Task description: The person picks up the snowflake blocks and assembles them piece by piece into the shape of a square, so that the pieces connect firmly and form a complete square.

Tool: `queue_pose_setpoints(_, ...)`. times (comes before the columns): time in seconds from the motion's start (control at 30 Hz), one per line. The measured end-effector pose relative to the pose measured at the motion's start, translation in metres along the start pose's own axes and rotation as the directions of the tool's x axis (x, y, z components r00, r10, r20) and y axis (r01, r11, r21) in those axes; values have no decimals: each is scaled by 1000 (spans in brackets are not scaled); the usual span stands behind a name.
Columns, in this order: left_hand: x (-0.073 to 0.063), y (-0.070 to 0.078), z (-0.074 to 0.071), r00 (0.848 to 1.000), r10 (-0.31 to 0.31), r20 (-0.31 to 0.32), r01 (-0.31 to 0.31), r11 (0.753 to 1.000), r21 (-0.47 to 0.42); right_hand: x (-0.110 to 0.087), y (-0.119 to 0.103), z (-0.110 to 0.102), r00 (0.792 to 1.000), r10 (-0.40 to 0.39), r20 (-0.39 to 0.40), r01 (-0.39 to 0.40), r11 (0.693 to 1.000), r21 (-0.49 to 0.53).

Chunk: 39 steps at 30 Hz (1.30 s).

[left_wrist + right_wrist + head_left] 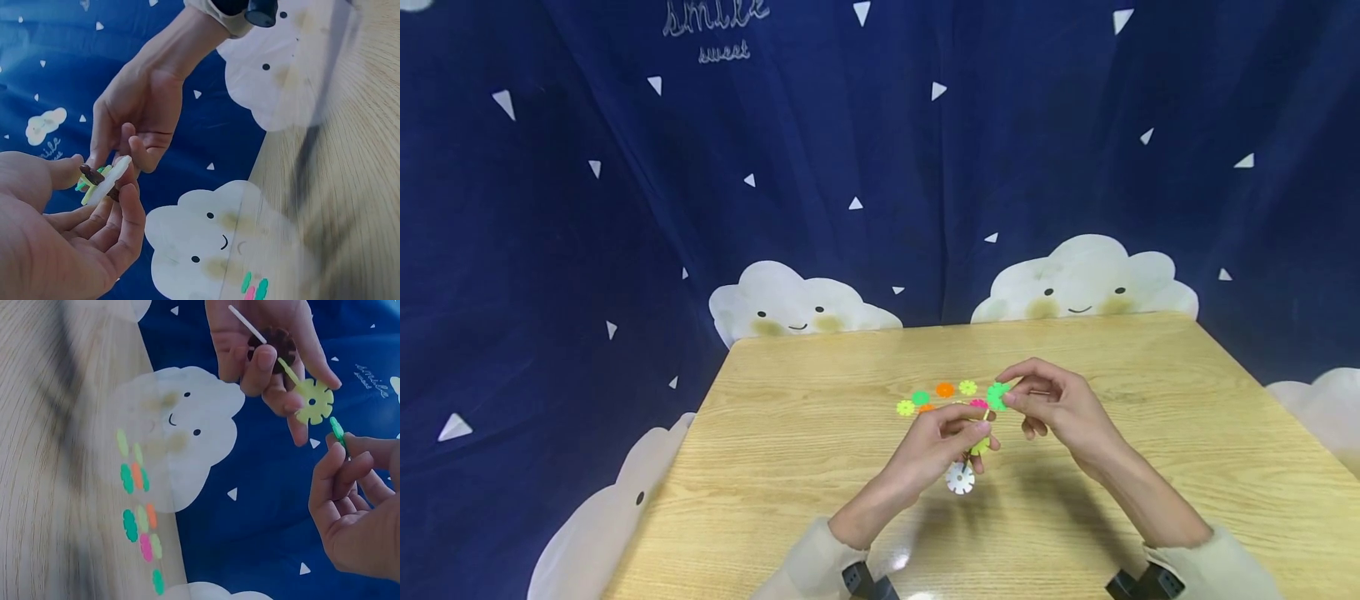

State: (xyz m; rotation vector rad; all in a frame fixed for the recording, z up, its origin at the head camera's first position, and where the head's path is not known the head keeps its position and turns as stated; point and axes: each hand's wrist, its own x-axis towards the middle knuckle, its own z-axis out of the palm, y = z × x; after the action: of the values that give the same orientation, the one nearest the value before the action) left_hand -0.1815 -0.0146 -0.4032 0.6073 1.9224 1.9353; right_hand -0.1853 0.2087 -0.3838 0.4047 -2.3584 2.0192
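Interlocking notched plastic discs are in both hands. My left hand (928,450) grips a joined cluster: a white disc (959,478) hangs lowest in the head view, and a brown disc (284,347) and yellow-green discs (314,401) show in the right wrist view. Its fingers hide part of the cluster. Between thumb and fingertips, my right hand (1063,412) pinches a green disc (997,396). That green disc (338,430) is edge-on in the right wrist view, right beside the yellow-green rim; whether they touch I cannot tell.
Loose discs lie flat on the wooden table (805,392) behind my left hand, among them an orange disc (945,389), a yellow disc (906,408), a green disc (921,397) and a pink disc (978,403). A dark blue curtain (820,125) with clouds hangs behind the table.
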Motion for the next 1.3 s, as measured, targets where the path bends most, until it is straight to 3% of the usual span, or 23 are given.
queue_pose_setpoints(0.23, 0, -1, 1, 1000, 14, 9, -14, 1000, -2, -3, -4, 2, 999, -38, 4, 38, 999, -17)
queue_pose_setpoints(0.57, 0, -1, 1, 1000, 15, 13, -15, 1000, 19, -3, -3, 4, 1000, -10, 26, 11, 999, -37)
queue_pose_setpoints(1.0, -1, -2, 5, 999, 5, -53, -4, 1000, 28, -2, -5, 11, 996, -79, 49, 82, 995, -58)
queue_pose_setpoints(1.3, -1, -1, 6, 998, 22, -57, -17, 997, 80, 0, -5, 14, 993, -88, 75, 92, 995, -49)
